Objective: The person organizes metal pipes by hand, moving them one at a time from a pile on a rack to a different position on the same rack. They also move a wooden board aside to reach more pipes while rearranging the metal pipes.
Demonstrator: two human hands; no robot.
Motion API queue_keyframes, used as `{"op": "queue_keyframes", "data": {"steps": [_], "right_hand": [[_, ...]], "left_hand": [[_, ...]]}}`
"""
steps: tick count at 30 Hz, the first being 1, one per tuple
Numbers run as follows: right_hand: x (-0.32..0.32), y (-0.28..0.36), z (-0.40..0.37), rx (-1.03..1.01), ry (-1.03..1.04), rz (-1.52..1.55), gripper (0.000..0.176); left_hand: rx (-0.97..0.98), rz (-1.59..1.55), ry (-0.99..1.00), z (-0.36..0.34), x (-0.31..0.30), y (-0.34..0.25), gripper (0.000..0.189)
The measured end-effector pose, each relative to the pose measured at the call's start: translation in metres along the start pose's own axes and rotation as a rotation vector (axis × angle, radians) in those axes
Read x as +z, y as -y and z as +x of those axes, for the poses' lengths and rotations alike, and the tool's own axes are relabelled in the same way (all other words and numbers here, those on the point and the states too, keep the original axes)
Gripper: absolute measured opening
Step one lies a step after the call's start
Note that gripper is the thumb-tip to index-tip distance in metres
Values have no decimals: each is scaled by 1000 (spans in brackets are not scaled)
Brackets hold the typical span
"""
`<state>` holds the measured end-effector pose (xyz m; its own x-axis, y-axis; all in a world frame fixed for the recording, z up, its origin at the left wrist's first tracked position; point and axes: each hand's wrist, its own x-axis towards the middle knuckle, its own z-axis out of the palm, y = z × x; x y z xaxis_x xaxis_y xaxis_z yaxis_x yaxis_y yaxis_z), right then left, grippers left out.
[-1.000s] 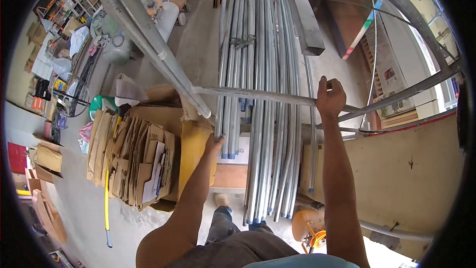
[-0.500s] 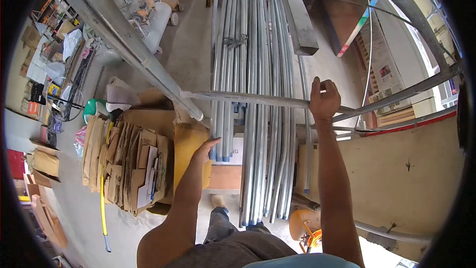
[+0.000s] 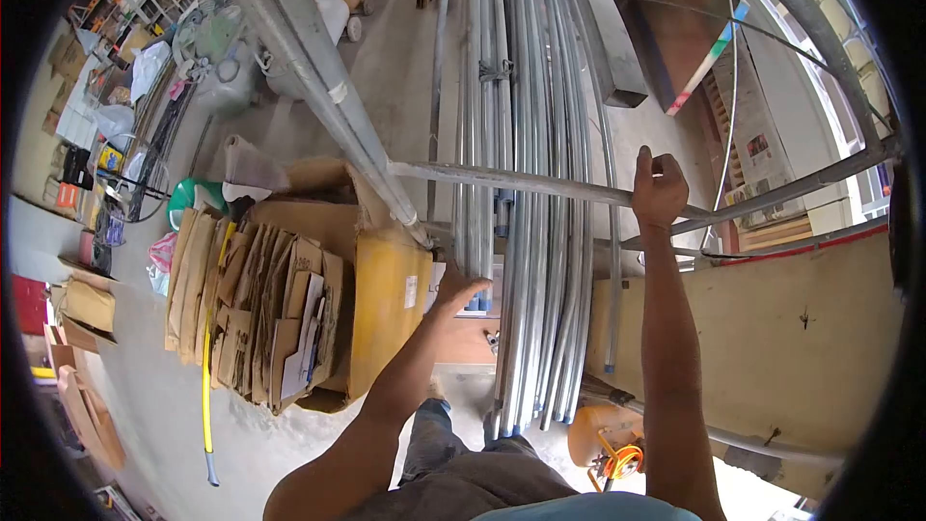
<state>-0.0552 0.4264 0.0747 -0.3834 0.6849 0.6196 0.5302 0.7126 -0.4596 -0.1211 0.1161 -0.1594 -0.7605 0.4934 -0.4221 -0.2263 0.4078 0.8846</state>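
Long grey metal pipes (image 3: 526, 328) with blue ends lie in a bundle, running away from me. At the ends of the shorter pipes on the left side, my left hand (image 3: 457, 289) has its thumb across them; its other fingers are mostly hidden. My right hand (image 3: 660, 191) is at the right part of a metal crossbar (image 3: 521, 181) that passes over the bundle. Its fingers are curled and its thumb points forward. A wire tie (image 3: 496, 69) binds some pipes farther up. To their right lies a thick square metal tube (image 3: 603, 34).
Folded cardboard (image 3: 260, 314) stands in a box beside a yellow panel (image 3: 381, 304) at left. A slanted metal post (image 3: 328, 101) rises near my left hand. A beige panel (image 3: 752, 338) and an orange reel (image 3: 622, 463) are at right.
The view has shifted, so most things appear farther right. My left hand has moved right with the shorter pipes, which now sit closer to the longer ones. My right hand stays at the crossbar.
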Motion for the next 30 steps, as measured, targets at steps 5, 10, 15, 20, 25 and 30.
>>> {"op": "queue_keyframes", "data": {"steps": [5,10,15,20,25,30], "right_hand": [[-1,-3,-1,-25,5,14,32],[0,-2,1,0,-4,-12,30],[2,-9,2,-51,-30,17,30],[2,-7,-1,-49,-7,37,29],[0,-12,1,-89,7,79,28],[2,-10,1,-79,0,49,29]], "left_hand": [[-68,-124,91,-7,-33,-15,75],[-107,-366,256,-31,-104,-62,63],[-48,-228,149,-16,-84,-10,62],[51,199,-117,14,-50,92,83],[328,674,-631,-17,2,15,107],[107,967,-339,-13,17,-1,118]]}}
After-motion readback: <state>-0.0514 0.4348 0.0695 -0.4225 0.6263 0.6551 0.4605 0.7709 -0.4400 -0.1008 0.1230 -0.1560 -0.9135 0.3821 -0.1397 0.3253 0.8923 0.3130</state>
